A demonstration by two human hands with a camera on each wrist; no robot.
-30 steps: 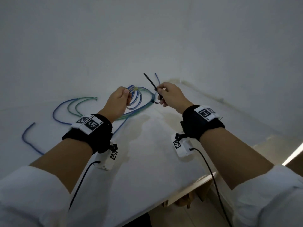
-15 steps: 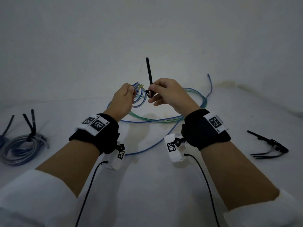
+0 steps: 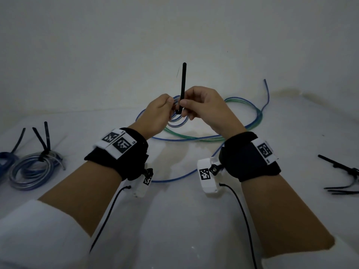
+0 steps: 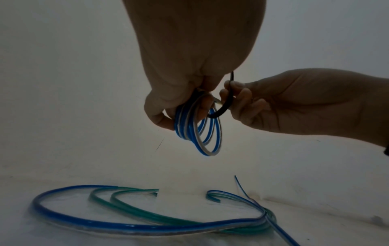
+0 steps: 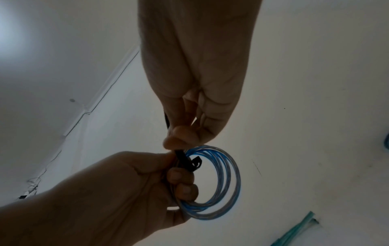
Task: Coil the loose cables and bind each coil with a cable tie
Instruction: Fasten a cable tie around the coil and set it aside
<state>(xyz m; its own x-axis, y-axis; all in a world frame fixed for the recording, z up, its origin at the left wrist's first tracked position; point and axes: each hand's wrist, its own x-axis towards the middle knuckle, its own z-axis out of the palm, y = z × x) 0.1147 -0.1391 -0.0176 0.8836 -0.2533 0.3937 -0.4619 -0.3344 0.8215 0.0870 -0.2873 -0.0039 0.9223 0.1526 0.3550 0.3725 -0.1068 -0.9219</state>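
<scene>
My left hand (image 3: 159, 111) grips a small blue-and-clear cable coil (image 4: 202, 133), held up above the white table (image 3: 174, 220). My right hand (image 3: 202, 105) pinches a black cable tie (image 3: 183, 84) that loops round the coil's strands beside my left fingers; its free tail points straight up. In the right wrist view the cable tie (image 5: 185, 159) wraps the coil (image 5: 223, 183) next to my left hand (image 5: 126, 183), and its head sticks out inside the ring. Under the hands, loose blue and green cables (image 3: 213, 136) lie on the table.
At the left lies a bound blue coil (image 3: 33, 169) with black tie tails sticking up, and another coil (image 3: 4, 160) at the frame edge. Spare black cable ties (image 3: 345, 177) lie at the right. A white wall rises behind the table.
My hands have drawn closer together. The tie's tail has swung from slanting left to upright, and the tie now wraps the coil. The head view has shifted, bringing the bound coils and spare ties into sight.
</scene>
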